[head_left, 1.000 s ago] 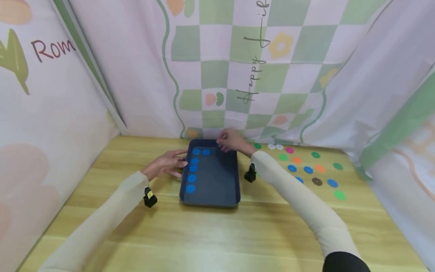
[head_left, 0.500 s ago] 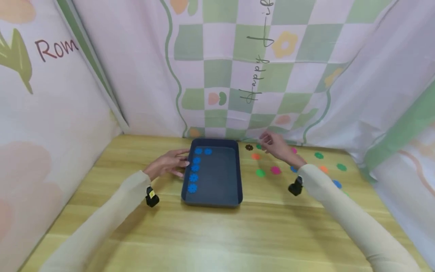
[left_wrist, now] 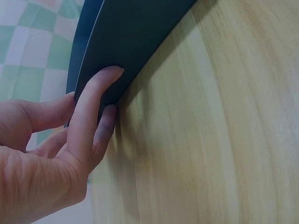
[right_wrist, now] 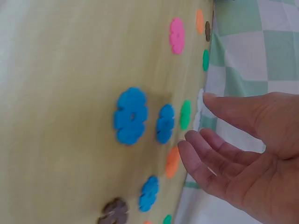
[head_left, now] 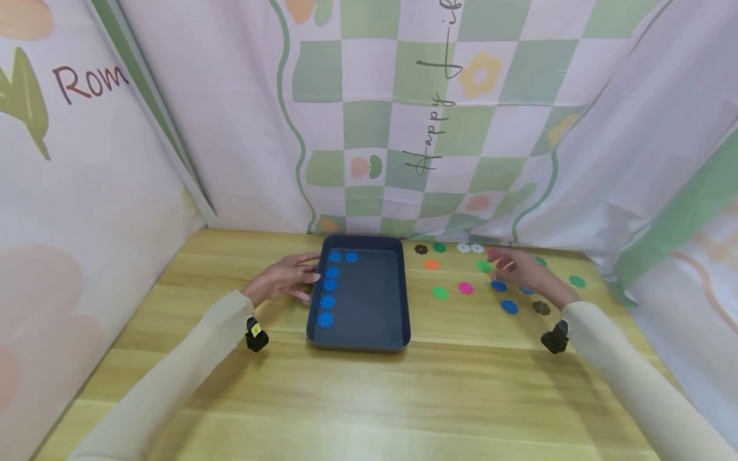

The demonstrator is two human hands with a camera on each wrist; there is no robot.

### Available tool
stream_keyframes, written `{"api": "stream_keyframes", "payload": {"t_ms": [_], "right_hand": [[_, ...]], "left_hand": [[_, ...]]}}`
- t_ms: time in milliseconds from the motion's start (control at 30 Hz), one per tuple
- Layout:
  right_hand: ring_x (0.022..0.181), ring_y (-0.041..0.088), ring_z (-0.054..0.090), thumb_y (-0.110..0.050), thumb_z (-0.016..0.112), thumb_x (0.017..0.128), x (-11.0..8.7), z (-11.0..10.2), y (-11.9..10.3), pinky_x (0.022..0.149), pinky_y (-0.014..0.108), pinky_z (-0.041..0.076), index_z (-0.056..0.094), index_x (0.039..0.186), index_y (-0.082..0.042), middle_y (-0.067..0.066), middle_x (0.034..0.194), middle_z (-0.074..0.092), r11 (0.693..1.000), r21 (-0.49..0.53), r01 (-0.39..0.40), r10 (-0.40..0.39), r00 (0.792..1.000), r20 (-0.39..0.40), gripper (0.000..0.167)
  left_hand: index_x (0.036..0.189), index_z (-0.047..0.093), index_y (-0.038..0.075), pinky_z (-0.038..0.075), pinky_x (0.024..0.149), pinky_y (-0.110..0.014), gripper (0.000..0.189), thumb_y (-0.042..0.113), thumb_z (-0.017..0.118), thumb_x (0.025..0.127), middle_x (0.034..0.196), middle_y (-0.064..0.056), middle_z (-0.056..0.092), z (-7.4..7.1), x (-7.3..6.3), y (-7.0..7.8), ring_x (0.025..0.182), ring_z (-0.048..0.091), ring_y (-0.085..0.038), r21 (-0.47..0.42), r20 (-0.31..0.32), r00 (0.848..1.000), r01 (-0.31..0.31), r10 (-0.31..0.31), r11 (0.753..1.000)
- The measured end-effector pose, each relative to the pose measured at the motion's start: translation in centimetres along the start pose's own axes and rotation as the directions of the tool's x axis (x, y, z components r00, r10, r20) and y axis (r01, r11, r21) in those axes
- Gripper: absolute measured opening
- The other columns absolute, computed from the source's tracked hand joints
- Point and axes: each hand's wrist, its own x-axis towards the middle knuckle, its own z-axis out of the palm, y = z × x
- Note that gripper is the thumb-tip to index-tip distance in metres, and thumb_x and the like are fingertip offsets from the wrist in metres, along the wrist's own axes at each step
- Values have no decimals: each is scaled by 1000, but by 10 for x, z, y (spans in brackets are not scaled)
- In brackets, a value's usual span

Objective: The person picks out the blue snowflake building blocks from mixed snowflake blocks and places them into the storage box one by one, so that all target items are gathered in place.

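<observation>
A dark grey rectangular tray (head_left: 369,307) lies on the table, with several blue flower-shaped pieces (head_left: 327,301) along its left side and far left corner. My left hand (head_left: 280,278) is at the tray's left wall; in the left wrist view its extended fingers (left_wrist: 84,116) touch the outer wall. Over the scattered pieces at the right hovers my right hand (head_left: 527,272), thumb and fingers apart with nothing between them. Beneath and beside it are a blue flower piece (right_wrist: 131,115), a smaller-looking blue one (right_wrist: 165,123) and an orange one (right_wrist: 172,162).
Right of the tray lie a pink piece (head_left: 466,288), light green (head_left: 441,292), orange (head_left: 431,264), brown (head_left: 421,249) and white pieces (head_left: 464,248). Another brown piece (head_left: 541,308) lies near the right wrist. A patterned curtain (head_left: 363,128) borders the table's far edge.
My right hand has moved from above the tray's far right corner rightward to the scattered flower pieces. The left hand stays at the tray's wall.
</observation>
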Motion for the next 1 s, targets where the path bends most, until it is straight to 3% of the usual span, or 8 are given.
{"api": "stream_keyframes", "payload": {"t_ms": [333, 533, 700, 867, 1000], "right_hand": [[102, 42, 66, -8, 70, 99, -11, 8, 11, 89, 58, 59, 58, 122, 12, 29, 110, 68, 990, -18, -138, 139, 986, 88, 33], [90, 31, 65, -3, 71, 97, -12, 13, 16, 78, 46, 59, 62, 111, 8, 20, 98, 68, 992, -2, -126, 125, 989, 77, 21], [89, 27, 62, -8, 75, 97, -11, 12, 14, 75, 38, 55, 61, 104, 2, 15, 96, 66, 990, 1, -140, 140, 988, 64, 18], [77, 22, 59, -12, 77, 95, -2, 9, 1, 67, 33, 50, 63, 96, -1, 10, 86, 65, 987, -51, -155, 158, 985, 68, 18], [62, 21, 57, -11, 75, 97, 9, 11, -16, 55, 30, 49, 67, 94, 0, 10, 73, 65, 990, -9, -141, 142, 988, 65, 14]], "left_hand": [[169, 18, 12, 67, 77, -37, 72, 4, 56, 108, 170, -29, 18, -1, 1, 3, 144, 47, -47, 10, -13, 1000, 6, -6, 1000], [169, 18, 11, 67, 78, -39, 73, 3, 56, 107, 169, -30, 20, 1, 1, 4, 144, 46, -47, 7, -19, 1000, 18, -18, 1000], [169, 19, 12, 67, 76, -36, 72, 3, 56, 108, 170, -30, 19, 0, 2, 4, 144, 46, -47, 4, -12, 1000, 6, -6, 1000], [169, 17, 11, 67, 77, -35, 72, 3, 55, 108, 170, -30, 16, -2, 2, 3, 146, 43, -48, 8, 7, 1000, -2, 2, 1000], [169, 17, 12, 67, 77, -36, 72, 3, 55, 108, 170, -30, 17, -1, 0, 2, 146, 43, -47, -5, 4, 1000, 8, -8, 1000]]}}
